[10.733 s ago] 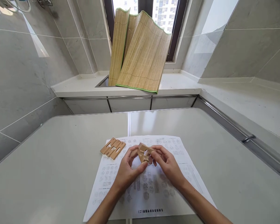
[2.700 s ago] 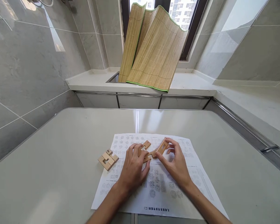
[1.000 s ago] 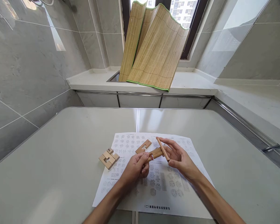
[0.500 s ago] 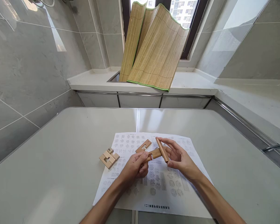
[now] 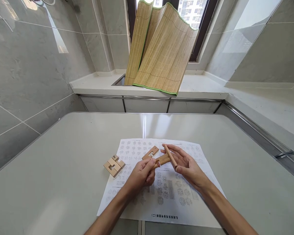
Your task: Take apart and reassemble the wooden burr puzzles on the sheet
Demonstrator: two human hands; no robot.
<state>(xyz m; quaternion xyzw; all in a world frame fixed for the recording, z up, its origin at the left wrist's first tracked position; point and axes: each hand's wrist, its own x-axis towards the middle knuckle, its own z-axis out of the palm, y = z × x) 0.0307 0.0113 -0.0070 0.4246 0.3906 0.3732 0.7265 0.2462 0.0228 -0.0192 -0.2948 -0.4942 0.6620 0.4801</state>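
Over the printed sheet point(image 5: 137, 209), my left hand point(image 5: 145, 171) pinches one end of a flat wooden puzzle piece point(image 5: 164, 159). Its other end meets a second wooden puzzle piece point(image 5: 170, 157), seen nearly edge-on and set crosswise to it. My right hand point(image 5: 187, 164) grips that second piece by its ends, thumb at the near end and fingers at the far end. Just beyond my left hand, a loose notched wooden piece point(image 5: 150, 152) lies on the paper. To the left sits a small cluster of fitted wooden pieces point(image 5: 114, 165), one marked 3.
The sheet lies on a pale table point(image 5: 63, 156) with a seam down its middle. Beyond the table's far edge is a white ledge point(image 5: 93, 85), where a bamboo mat point(image 5: 164, 52) leans against the window. Grey tiled walls point(image 5: 34, 71) stand at both sides.
The crosswise piece in my right hand has turned slightly, showing more of its narrow face. My left hand has barely moved; the loose pieces have stayed put.
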